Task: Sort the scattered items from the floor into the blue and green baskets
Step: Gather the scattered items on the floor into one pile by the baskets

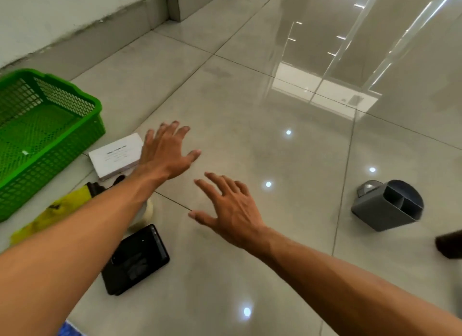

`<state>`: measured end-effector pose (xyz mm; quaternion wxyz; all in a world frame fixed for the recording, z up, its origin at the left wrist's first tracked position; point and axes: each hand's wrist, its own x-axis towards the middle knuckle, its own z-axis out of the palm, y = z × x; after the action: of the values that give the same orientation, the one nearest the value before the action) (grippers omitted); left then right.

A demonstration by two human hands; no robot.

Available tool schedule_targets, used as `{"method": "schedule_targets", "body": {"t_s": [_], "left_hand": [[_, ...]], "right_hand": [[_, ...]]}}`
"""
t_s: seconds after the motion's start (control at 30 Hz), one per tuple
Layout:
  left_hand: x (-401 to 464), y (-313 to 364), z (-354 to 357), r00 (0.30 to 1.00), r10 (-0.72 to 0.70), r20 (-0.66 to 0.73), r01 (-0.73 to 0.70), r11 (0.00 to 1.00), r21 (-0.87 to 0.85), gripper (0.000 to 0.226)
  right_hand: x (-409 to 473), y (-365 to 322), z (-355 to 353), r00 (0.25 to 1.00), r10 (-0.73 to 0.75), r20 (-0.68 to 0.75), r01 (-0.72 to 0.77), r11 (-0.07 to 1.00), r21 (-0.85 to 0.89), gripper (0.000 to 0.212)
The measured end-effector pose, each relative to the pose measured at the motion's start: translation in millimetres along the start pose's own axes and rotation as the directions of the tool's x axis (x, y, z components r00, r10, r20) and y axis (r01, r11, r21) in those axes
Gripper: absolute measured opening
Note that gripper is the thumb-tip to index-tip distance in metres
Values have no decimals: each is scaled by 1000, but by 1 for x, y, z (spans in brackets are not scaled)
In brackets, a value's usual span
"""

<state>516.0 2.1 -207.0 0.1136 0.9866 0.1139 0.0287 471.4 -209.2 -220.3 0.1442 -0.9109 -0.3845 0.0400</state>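
Left hand (166, 152) and right hand (228, 209) both empty, fingers spread wide over tiled floor (250, 110); green basket (37, 135) far left (white box (116, 155) just beside it)

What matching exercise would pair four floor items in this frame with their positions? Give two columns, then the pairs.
Things:
1. green basket
2. white box
3. black tablet
4. grey holder

Places:
A. lying on its side, far right, open end showing dividers
B. flat on the tile beside the left forearm, near bottom
C. far left, almost empty
D. just right of the basket, partly behind the left hand

Pairs: 1-C, 2-D, 3-B, 4-A
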Motion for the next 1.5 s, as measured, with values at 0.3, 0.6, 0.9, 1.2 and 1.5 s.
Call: {"method": "schedule_targets", "body": {"t_s": [0.3,0.6,0.9,1.2,1.5], "left_hand": [[-7,178,2,905,422,47,-423,906,13,73],[-38,348,25,744,648,164,-651,758,-40,96],[-50,416,54,724,618,308,-642,766,-28,109],[-49,418,63,744,591,311,-602,795,-71,95],[-51,388,61,699,658,279,-626,752,-206,115]], "right_hand": [[-91,103,-77,956,269,-112,-285,944,-168,79],[-255,195,-137,862,426,-275,-478,863,-164,58],[-387,257,-147,759,648,63,-568,706,-423,103],[-396,290,-154,569,785,245,-658,613,-438,148],[-366,289,-151,651,716,252,-586,685,-433,130]]}}
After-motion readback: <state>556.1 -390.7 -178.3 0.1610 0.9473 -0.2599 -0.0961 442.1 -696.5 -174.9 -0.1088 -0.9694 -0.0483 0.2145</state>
